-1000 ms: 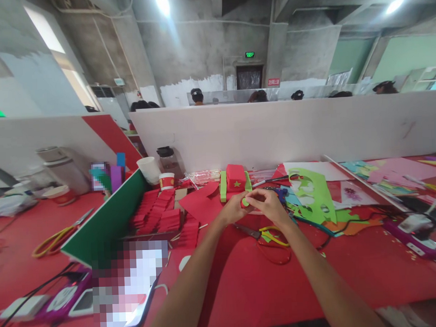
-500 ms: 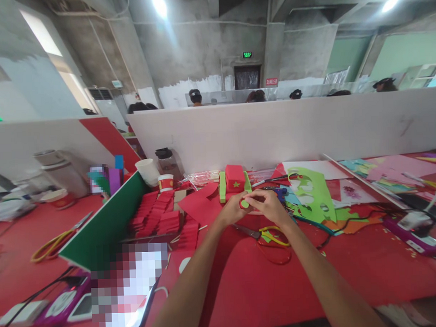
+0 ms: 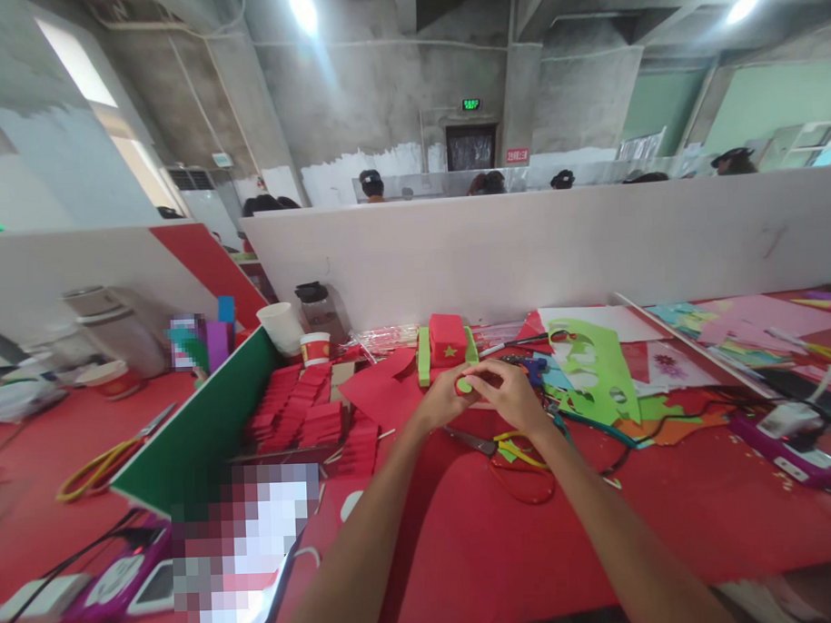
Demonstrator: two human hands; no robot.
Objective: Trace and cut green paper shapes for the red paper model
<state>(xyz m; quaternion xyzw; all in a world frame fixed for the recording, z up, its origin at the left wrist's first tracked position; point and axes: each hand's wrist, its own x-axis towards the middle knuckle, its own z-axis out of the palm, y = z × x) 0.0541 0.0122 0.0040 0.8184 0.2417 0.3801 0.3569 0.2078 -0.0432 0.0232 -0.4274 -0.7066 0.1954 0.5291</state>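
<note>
In the head view, a small red-and-green piece (image 3: 464,385) is pinched between the left hand (image 3: 440,401) and the right hand (image 3: 510,397), just above the red worktop (image 3: 668,521) and just in front of a red box with a yellow star (image 3: 448,339). Both hands are closed on it, fingertips meeting at its round green face. It seems to be gripped from both sides so that it is kept steady. Both forearms are stretched forward and brought together, with the right fingers curled over the top. Yellow-handled scissors (image 3: 516,449) are seen just beneath the hands, and a green sheet with round holes (image 3: 595,369) is spread to the right. Red folded pieces (image 3: 303,411) are stacked to the left beside a green board (image 3: 201,428).
</note>
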